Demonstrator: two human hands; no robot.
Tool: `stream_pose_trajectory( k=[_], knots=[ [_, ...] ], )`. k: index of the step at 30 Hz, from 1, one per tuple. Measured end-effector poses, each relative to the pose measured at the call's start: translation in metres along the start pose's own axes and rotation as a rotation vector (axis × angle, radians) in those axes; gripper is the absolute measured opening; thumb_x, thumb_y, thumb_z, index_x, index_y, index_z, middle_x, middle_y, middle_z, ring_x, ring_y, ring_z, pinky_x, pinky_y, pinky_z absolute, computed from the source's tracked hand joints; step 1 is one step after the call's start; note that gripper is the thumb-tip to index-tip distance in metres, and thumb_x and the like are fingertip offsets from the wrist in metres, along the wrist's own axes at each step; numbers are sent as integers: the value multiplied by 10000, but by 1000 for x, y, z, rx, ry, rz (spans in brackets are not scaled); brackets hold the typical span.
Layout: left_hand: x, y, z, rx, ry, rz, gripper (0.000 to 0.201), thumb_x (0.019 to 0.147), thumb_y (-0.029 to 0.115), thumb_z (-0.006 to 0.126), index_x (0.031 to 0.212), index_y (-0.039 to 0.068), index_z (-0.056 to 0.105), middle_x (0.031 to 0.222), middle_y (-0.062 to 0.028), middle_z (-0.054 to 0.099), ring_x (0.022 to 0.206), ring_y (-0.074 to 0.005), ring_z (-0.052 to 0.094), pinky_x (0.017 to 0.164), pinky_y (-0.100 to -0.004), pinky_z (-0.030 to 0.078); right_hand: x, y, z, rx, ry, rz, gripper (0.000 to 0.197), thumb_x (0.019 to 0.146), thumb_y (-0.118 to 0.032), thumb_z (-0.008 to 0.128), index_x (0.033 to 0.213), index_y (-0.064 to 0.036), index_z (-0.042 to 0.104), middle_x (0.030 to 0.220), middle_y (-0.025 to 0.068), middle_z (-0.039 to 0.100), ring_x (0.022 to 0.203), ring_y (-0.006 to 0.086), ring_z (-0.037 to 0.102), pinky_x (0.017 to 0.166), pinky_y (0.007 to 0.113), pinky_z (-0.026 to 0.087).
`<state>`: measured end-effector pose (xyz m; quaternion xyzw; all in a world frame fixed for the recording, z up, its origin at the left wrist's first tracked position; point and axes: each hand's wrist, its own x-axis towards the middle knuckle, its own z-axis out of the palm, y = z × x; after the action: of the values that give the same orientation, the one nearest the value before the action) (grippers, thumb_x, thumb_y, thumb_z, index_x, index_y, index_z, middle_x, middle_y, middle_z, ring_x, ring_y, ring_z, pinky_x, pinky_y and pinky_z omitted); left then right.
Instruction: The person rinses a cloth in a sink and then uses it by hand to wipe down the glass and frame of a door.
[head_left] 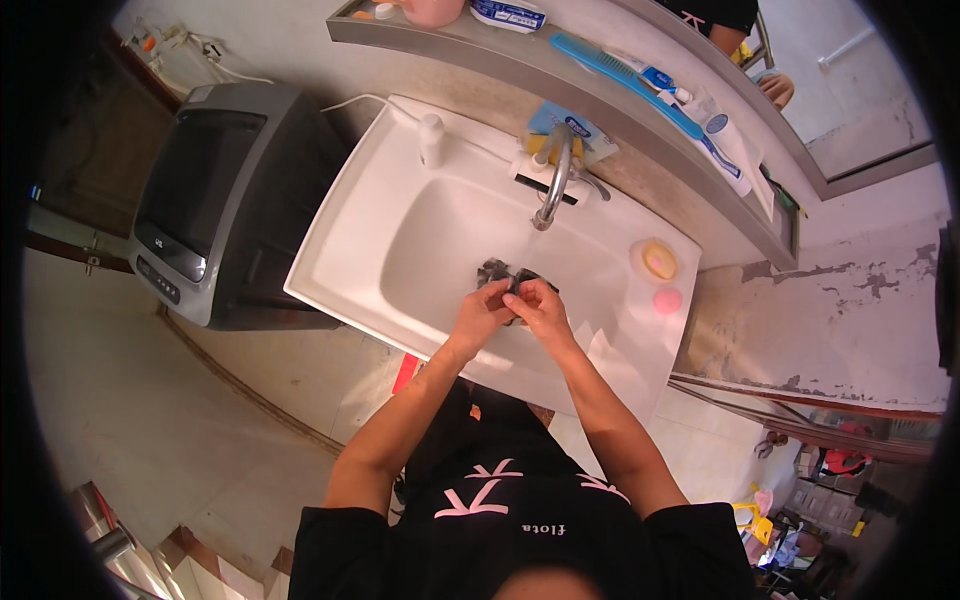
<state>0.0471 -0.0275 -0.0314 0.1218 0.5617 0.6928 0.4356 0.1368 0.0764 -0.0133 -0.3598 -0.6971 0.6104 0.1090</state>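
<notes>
Over the basin of the white sink (335, 225), both my hands meet at a small bunched black and grey cloth (493, 270). My left hand (482, 316) pinches it from the left, fingers curled. On the other side my right hand (541, 308) is closed on it too, its fingertips close to the left ones. Parts of the cloth stick out beyond my fingers; its exact kind cannot be made out. The chrome faucet (552, 200) stands beyond my hands, its spout above the basin and apart from the cloth.
A soap dish with yellowish soap (659, 261) and a pink round piece (667, 300) sit on the sink's right rim. A white bottle (430, 140) stands at the back left. Above runs a shelf (450, 52) with a blue comb (595, 58). A grey washing machine (230, 200) is left.
</notes>
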Motion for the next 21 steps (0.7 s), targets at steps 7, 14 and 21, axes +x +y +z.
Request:
stream_pose_trajectory(
  k=[7, 14, 21],
  knots=[
    [4, 12, -9, 337, 46, 67, 104, 773, 4, 628, 877, -4, 623, 774, -51, 646, 673, -87, 582, 604, -226, 479, 1, 10, -9, 316, 15, 33, 268, 842, -117, 576, 1053, 47, 557, 905, 94, 620, 771, 165, 607, 671, 287, 502],
    [-10, 20, 2, 408, 41, -1, 67, 761, 26, 647, 821, 27, 618, 738, -36, 636, 654, -89, 573, 592, -247, 467, -7, 15, 5, 999, 59, 92, 253, 863, -66, 488, 1102, 14, 510, 1016, 89, 584, 926, 183, 572, 771, 296, 478],
    [-19, 8, 10, 460, 62, 127, 62, 800, 45, 623, 792, 33, 563, 691, -8, 570, 664, -99, 550, 600, -261, 442, -13, 0, 0, 916, 119, 158, 267, 864, -66, 490, 1120, 8, 515, 1016, 80, 586, 924, 175, 566, 813, 307, 450]
  ],
)
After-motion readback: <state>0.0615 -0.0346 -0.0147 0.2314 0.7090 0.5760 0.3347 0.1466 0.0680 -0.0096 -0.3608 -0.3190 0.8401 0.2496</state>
